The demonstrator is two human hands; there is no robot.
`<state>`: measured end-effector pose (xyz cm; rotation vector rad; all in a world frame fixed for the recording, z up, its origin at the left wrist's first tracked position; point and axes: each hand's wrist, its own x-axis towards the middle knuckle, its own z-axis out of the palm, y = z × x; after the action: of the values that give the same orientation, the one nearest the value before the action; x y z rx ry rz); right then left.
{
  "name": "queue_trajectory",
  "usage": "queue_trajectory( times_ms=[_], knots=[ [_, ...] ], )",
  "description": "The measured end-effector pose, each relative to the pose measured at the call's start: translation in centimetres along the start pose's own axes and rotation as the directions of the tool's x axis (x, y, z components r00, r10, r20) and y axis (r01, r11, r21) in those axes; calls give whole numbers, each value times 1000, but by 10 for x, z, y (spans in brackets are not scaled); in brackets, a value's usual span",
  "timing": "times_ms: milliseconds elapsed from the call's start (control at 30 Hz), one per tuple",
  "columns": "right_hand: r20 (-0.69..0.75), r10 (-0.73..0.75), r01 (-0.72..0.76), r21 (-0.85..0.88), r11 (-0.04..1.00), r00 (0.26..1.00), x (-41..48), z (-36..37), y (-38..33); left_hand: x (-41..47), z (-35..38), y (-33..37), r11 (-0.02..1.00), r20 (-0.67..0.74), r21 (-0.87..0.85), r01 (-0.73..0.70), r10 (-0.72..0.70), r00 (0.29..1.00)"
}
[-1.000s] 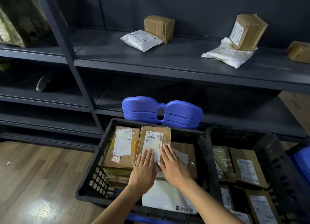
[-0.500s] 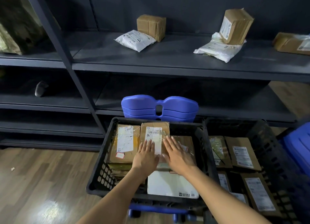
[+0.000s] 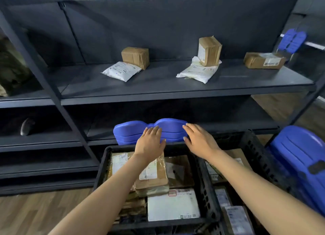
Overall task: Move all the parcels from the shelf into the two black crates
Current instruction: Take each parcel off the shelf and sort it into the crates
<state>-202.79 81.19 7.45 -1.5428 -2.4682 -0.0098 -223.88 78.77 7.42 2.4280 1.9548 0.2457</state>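
On the grey shelf (image 3: 158, 87) lie a white mailer (image 3: 121, 70) with a brown box (image 3: 135, 57) behind it, a second white mailer (image 3: 197, 71) with a taller brown box (image 3: 209, 51) standing on it, and a flat brown box (image 3: 264, 60) at the right end. Two black crates stand below: the left crate (image 3: 102, 166) and the right crate (image 3: 253, 146), both holding several parcels. My left hand (image 3: 150, 145) and my right hand (image 3: 199, 140) hover open and empty above the left crate's far rim, fingers stretched toward the shelf.
A blue plastic chair back (image 3: 130, 132) stands between the crates and the shelf. Another blue chair (image 3: 299, 157) is at the right. A dark upright post (image 3: 52, 87) divides the shelving. Lower shelves hold a small grey object (image 3: 26, 126). Wooden floor lies at the left.
Both hands have lifted off the parcels in the left crate and moved forward and up toward the shelf. The view has tilted upward, showing more of the shelf.
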Motion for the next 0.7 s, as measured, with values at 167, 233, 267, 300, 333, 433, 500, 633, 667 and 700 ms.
queue_trajectory(
  times_ms=[167,233,267,300,333,433,500,633,667,700],
  knots=[
    [-140,41,-41,-2,999,989,26,-55,71,59,-34,53,1000,-111,-23,-5,2,994],
    [-160,56,-58,-5,998,986,37,-75,107,86,-43,78,1000,-154,-12,2,-4,988],
    [-159,59,-61,-10,998,986,43,-84,125,100,-47,91,1000,-169,-9,8,-9,986],
    [-156,61,-64,-12,998,986,49,-94,143,113,-51,103,1000,-179,-8,15,-16,984],
    [-154,58,-61,-14,998,986,56,-103,161,127,-54,115,1000,-186,-2,22,-22,982],
    [-146,26,-32,-34,999,989,77,-129,206,165,-64,145,998,-179,-1,67,-66,982],
    [-146,13,-18,-31,999,989,90,-142,230,186,-70,161,990,-189,-54,130,-138,972],
    [-150,15,-15,3,1000,988,119,-158,266,221,-85,177,967,-193,-112,228,-246,950],
    [-153,21,-19,14,1000,988,126,-160,273,230,-89,179,966,-194,-109,236,-253,948],
    [-155,26,-23,24,999,988,134,-162,279,240,-92,181,966,-198,-102,237,-253,947]
  ],
)
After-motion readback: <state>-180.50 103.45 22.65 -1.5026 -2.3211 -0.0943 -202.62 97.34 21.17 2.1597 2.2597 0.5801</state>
